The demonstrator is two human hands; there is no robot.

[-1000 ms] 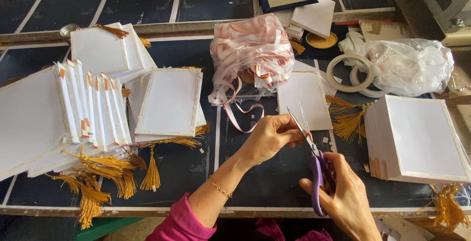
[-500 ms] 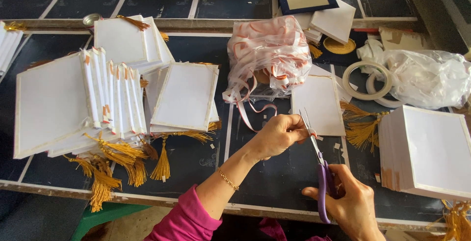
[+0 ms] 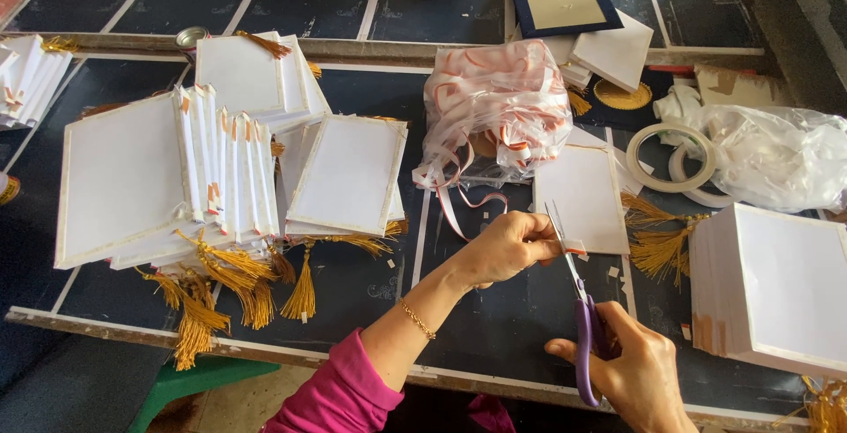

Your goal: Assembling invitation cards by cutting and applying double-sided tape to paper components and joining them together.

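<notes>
Two hands mid-cut near counter (image 3: 353, 292) front edge. Left hand (image 3: 507, 248) pinching ribbon (image 3: 459, 212) end taut from bag (image 3: 498, 102); right hand (image 3: 640, 376) gripping purple scissors (image 3: 578, 309), blades open at pinch. Probably trimming step; next needs blades closed square, ribbon kept taut.

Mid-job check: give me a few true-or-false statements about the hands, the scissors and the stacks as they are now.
1. The right hand holds purple-handled scissors. True.
2. The left hand rests on a roll of tape. False: it pinches a thin strip at the scissor blades; the tape rolls lie apart.
3. The bag of ribbon is beyond the left hand. True.
4. The tassels are blue. False: golden yellow.
</notes>
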